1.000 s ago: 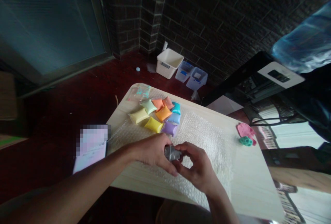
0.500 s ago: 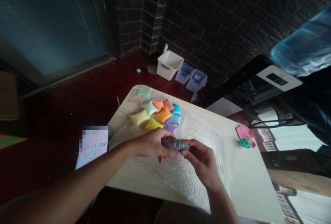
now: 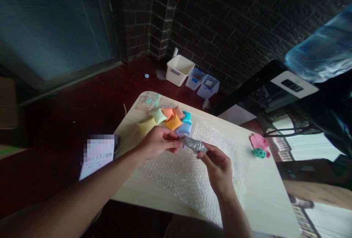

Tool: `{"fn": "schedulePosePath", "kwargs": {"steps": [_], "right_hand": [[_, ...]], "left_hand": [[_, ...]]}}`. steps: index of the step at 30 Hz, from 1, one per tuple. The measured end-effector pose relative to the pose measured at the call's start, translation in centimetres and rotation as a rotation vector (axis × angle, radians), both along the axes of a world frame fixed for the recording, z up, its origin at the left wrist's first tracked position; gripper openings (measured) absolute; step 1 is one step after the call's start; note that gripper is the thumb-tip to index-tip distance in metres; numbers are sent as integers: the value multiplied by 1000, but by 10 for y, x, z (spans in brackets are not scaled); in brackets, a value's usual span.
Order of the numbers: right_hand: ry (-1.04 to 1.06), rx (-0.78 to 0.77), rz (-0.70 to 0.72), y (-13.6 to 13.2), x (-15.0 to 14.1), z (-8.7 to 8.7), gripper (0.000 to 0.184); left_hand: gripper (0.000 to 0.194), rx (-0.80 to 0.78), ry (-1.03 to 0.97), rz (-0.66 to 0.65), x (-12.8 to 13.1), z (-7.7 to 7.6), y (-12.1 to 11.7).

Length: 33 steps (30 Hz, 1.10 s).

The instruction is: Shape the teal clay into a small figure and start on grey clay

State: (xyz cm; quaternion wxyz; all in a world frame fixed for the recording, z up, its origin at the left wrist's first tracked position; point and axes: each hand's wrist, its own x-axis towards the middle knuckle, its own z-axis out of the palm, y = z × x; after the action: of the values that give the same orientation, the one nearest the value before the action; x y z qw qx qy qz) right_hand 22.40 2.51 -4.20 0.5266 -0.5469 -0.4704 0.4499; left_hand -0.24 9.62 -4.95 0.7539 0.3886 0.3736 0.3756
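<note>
Between my two hands is a grey clay packet point(image 3: 193, 143) in clear plastic, raised over the bubble wrap point(image 3: 189, 183). My left hand point(image 3: 162, 139) pinches its left end with thumb and fingers. On the other end, my right hand point(image 3: 217, 161) grips it the same way. Just beyond the left hand lie several bagged clay packets: a pale yellow one point(image 3: 147, 124), a pale green one point(image 3: 157, 115), an orange one point(image 3: 173, 122), a turquoise one point(image 3: 186, 117) and a blue one point(image 3: 184, 128). The left hand partly covers this group.
Pink clay point(image 3: 258, 141) and a green clay lump point(image 3: 259, 153) sit on the right of the wooden table point(image 3: 271, 194). A lit phone point(image 3: 97, 157) stands at the left. A white bin point(image 3: 179, 70) and a clear plastic box point(image 3: 208, 86) rest on the floor behind.
My left hand has shifted left, from around the grey packet to its end, so more of the packet shows. The packet now tilts down to the right.
</note>
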Motion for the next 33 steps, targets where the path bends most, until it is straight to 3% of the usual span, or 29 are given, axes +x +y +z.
{"fn": "schedulePosePath", "kwargs": {"steps": [4, 10, 16, 18, 23, 33], "right_hand": [[-31, -34, 43, 1, -1, -2, 32], [-193, -111, 173, 0, 7, -2, 36], [-312, 15, 23, -2, 11, 10, 31], [-310, 32, 49, -3, 8, 16, 28], [-229, -3, 292, -5, -1, 20, 17], [-374, -43, 326, -9, -9, 26, 24]], "left_hand": [[35, 59, 53, 17, -1, -1, 2], [17, 434, 318, -134, -6, 4, 0], [12, 637, 382, -252, -2, 22, -9], [11, 680, 379, -276, 0, 26, -11], [11, 608, 371, -289, 2, 27, -12], [17, 459, 378, -259, 4, 16, -12]]}}
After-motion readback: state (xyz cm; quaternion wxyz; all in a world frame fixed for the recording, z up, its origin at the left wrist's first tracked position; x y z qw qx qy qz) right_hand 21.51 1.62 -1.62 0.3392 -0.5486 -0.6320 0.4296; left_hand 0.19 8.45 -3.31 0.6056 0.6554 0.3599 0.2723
